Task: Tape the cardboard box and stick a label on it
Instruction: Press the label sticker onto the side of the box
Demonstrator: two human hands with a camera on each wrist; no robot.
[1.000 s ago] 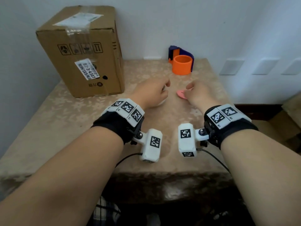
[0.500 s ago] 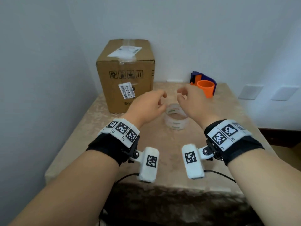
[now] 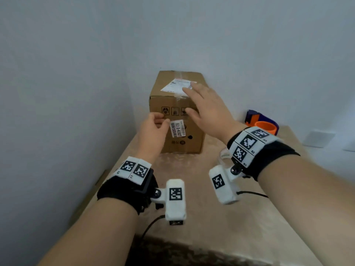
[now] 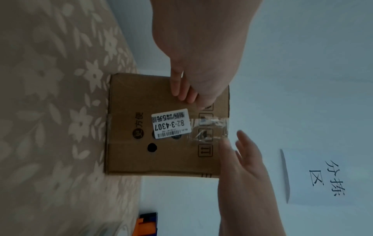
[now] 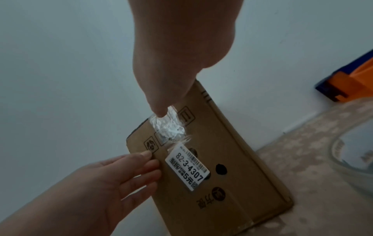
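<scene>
The brown cardboard box (image 3: 194, 143) stands upright at the table's far left corner. Crinkled clear tape (image 4: 210, 127) runs over its top front edge. One white label (image 3: 178, 85) lies on its top and another white label (image 3: 177, 128) sits on its front. My left hand (image 3: 161, 121) is at the front face's left side, fingers relaxed, holding nothing; the right wrist view shows its fingertips (image 5: 149, 161) at the box's left edge. My right hand (image 3: 192, 101) is spread open at the top front edge by the tape. I cannot tell whether it touches.
A clear tape roll (image 3: 223, 154) lies on the patterned tablecloth (image 3: 192, 208), partly hidden behind my right wrist. An orange and blue tape dispenser (image 3: 263, 123) stands at the back right. Walls close in behind the box and along its left.
Both hands have left the table's middle, where the tape roll lies, and risen forward to the box. The right hand has spread over the top front edge.
</scene>
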